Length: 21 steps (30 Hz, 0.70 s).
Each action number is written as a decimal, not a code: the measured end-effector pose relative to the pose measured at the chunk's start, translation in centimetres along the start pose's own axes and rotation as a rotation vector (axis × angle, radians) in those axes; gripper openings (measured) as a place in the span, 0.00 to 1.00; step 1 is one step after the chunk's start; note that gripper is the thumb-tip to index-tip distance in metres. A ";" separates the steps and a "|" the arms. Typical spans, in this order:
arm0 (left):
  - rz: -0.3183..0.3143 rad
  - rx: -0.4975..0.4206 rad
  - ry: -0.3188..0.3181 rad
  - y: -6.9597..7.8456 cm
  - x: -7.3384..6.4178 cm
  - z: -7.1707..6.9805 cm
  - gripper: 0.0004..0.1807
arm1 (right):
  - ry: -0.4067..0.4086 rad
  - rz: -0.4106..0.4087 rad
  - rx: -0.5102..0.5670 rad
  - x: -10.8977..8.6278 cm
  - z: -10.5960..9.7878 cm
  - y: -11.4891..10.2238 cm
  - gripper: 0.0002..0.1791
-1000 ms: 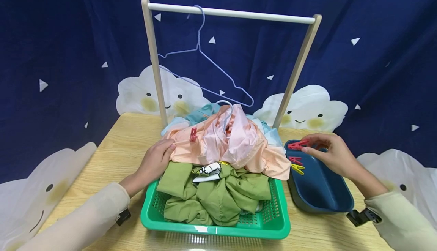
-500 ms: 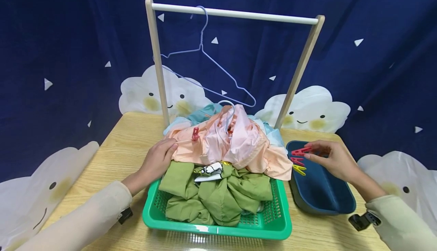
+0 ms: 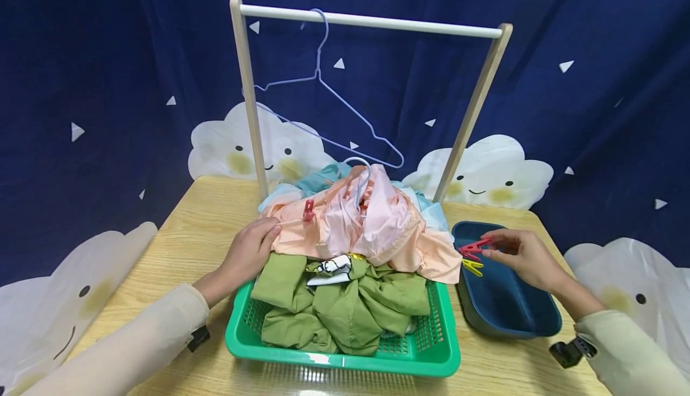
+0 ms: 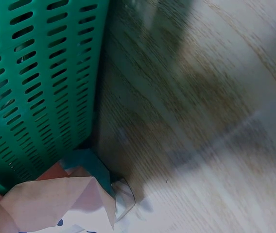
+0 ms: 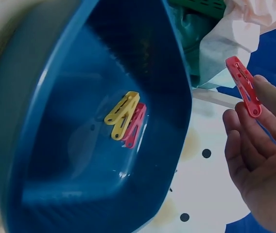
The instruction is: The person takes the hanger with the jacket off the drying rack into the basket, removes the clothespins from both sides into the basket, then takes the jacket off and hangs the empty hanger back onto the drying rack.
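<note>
In the head view, my right hand (image 3: 521, 257) pinches a red clothespin (image 5: 245, 87) between thumb and fingers, raised over the dark blue basin (image 3: 514, 309). A yellow clothespin (image 5: 123, 115) and another red clothespin (image 5: 137, 127) lie inside the basin. My left hand (image 3: 249, 251) grips the left edge of a peach garment (image 3: 296, 237), thumb on top. On that garment sits a red clip (image 3: 308, 210). A pale hanger hook (image 3: 357, 162) sticks up from the garment's middle.
A green basket (image 3: 345, 365) holds olive clothing (image 3: 345, 312). Light blue cloth (image 3: 323, 179) lies behind the peach garment. A rack with a white bar (image 3: 399, 23) stands at the back, a lavender hanger (image 3: 345, 101) hanging from it. The wooden table (image 3: 210, 204) extends around them.
My right hand has moved slightly down and nearer with the red clothespin, still over the basin. The left hand keeps its place on the peach garment. The view has shifted a little.
</note>
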<state>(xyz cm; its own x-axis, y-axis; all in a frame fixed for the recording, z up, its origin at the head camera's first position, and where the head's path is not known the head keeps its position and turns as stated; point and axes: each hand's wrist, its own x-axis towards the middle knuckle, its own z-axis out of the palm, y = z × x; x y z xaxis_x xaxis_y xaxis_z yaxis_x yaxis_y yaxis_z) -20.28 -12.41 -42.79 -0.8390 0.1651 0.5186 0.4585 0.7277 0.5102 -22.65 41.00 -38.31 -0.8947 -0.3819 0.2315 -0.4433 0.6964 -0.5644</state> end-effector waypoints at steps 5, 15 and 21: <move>-0.004 -0.001 -0.003 0.0 0.0 0.0 0.16 | -0.017 0.032 -0.019 -0.2 0.3 0.5 0.16; 0.004 0.005 -0.003 -0.1 0.0 0.0 0.17 | -0.043 0.081 0.022 -0.6 1.5 1.3 0.17; 0.005 -0.005 -0.001 0.0 0.0 0.0 0.17 | -0.074 0.120 0.003 -0.8 1.8 1.6 0.18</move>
<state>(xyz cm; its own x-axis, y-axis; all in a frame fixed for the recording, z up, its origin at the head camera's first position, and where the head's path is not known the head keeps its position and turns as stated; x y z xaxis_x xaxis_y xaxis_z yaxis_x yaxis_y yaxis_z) -20.27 -12.44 -42.82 -0.8369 0.1699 0.5203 0.4645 0.7234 0.5109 -22.53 41.35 -40.89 -0.9348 -0.3398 0.1035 -0.3332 0.7381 -0.5866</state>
